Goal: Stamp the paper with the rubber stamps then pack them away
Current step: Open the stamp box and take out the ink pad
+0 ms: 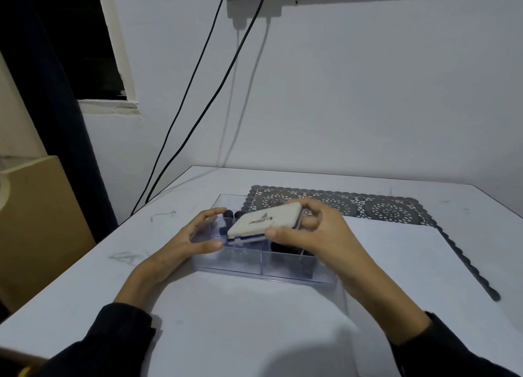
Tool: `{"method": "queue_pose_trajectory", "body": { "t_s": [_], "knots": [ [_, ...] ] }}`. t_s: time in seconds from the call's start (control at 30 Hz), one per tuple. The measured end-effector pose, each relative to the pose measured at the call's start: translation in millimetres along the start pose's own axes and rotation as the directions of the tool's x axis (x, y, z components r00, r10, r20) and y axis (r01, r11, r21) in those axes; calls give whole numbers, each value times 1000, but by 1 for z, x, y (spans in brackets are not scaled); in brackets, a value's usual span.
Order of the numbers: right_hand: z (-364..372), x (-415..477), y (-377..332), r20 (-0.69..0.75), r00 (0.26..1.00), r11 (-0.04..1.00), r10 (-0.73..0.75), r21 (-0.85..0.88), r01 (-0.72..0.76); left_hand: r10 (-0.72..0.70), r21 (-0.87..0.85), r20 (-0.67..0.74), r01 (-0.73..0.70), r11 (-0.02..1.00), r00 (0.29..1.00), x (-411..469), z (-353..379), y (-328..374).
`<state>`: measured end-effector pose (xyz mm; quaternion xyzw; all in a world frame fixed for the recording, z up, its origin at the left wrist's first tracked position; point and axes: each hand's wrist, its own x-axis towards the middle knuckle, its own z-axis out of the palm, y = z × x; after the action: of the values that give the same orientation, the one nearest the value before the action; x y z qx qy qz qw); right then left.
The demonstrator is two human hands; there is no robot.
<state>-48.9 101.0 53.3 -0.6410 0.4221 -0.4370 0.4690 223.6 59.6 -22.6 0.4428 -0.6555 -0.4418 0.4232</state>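
A flat ink pad (264,220) with a cream lid and a blue base hangs tilted just above the clear plastic organiser box (263,266). My right hand (308,232) grips its right end, thumb at the near edge and fingers curled over the far edge. My left hand (195,235) holds the box's left wall, thumb on the near side, fingers on the far side, close to the pad's left corner. Dark rubber stamps (232,215) stand in the box's compartments, partly hidden by the pad. A white paper sheet (396,252) lies to the right of the box.
The white table (85,286) carries a grey lace placemat (353,204) behind the box and along the paper's right side. Two black cables (181,139) hang down the wall at the table's back left corner. A tan board (36,221) stands off the left edge.
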Motion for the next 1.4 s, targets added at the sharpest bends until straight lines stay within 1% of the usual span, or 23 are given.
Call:
{"method": "queue_pose_trajectory", "body": {
  "t_s": [0.07, 0.13, 0.23, 0.3, 0.33, 0.4, 0.47, 0.63, 0.83, 1.0, 1.07, 1.1, 1.13, 1.17, 1.2, 1.23, 1.27, 1.3, 1.33, 1.37, 1.4],
  "knots": [
    [-6, -28, 4, 35, 999, 1000, 11, 20, -12, 11, 11, -21, -11, 1000, 1000, 0, 2, 0],
    [-8, -51, 17, 71, 996, 998, 56, -30, -54, 15, 12, -20, -14, 1000, 1000, 0, 3, -1],
    [-9, -68, 42, 73, 988, 976, 135, -180, -120, 16, 18, -21, -16, 1000, 1000, 0, 3, -2],
    [-13, -70, 53, 48, 989, 946, 139, -301, -118, 10, 17, -21, -10, 1000, 1000, -1, 3, -2],
    [-16, -70, 57, 40, 992, 914, 123, -394, -98, 9, 12, -21, -9, 1000, 1000, -1, 4, -1],
    [-23, -69, 57, 39, 996, 805, 84, -592, -45, 5, 15, -20, -5, 1000, 1000, -2, 4, -2],
    [-28, -68, 57, 66, 995, 727, 76, -687, -9, 11, 19, -21, -11, 1000, 1000, -2, 5, -2],
    [-31, -67, 59, 139, 983, 634, 123, -772, 30, 16, 23, -17, -15, 1000, 1000, -2, 5, -2],
    [-34, -66, 54, 182, 963, 609, 201, -793, 23, 9, 11, -21, -9, 1000, 1000, -2, 5, -2],
    [-32, -67, 49, 202, 963, 581, 176, -811, 64, -11, 36, -34, 12, 999, 999, -6, 8, 2],
    [-32, -64, 46, 253, 944, 568, 210, -818, 93, -39, 25, -77, 41, 999, 996, -11, 10, 3],
    [-32, -63, 44, 280, 933, 560, 226, -821, 112, -58, 25, -126, 62, 998, 990, -14, 11, 4],
    [-33, -62, 43, 298, 927, 553, 230, -823, 128, -50, 62, -196, 63, 996, 979, -17, 12, 5],
    [-33, -62, 42, 300, 929, 549, 215, -824, 139, 13, 150, -284, 31, 988, 959, -23, 13, 7],
    [-34, -63, 41, 284, 940, 544, 190, -827, 140, 127, 269, -363, -26, 963, 923, -31, 15, 9],
    [-34, -64, 41, 256, 953, 541, 165, -831, 130, 271, 392, -412, -99, 915, 870, -41, 20, 12],
    [-34, -66, 41, 225, 963, 540, 147, -834, 112, 403, 486, -431, -169, 858, 807, -52, 27, 16],
    [-34, -67, 41, 200, 970, 543, 136, -834, 96, 483, 529, -419, -226, 818, 769, -63, 36, 21],
    [-32, -68, 42, 187, 973, 545, 138, -834, 83, 498, 527, -377, -261, 809, 781, -73, 46, 24],
    [-31, -67, 42, 182, 972, 545, 146, -835, 74, 462, 504, -306, -270, 821, 832, -80, 54, 27],
    [-29, -65, 42, 181, 971, 551, 155, -832, 67, 386, 485, -212, -246, 839, 898, -85, 62, 27]
  ]
}}
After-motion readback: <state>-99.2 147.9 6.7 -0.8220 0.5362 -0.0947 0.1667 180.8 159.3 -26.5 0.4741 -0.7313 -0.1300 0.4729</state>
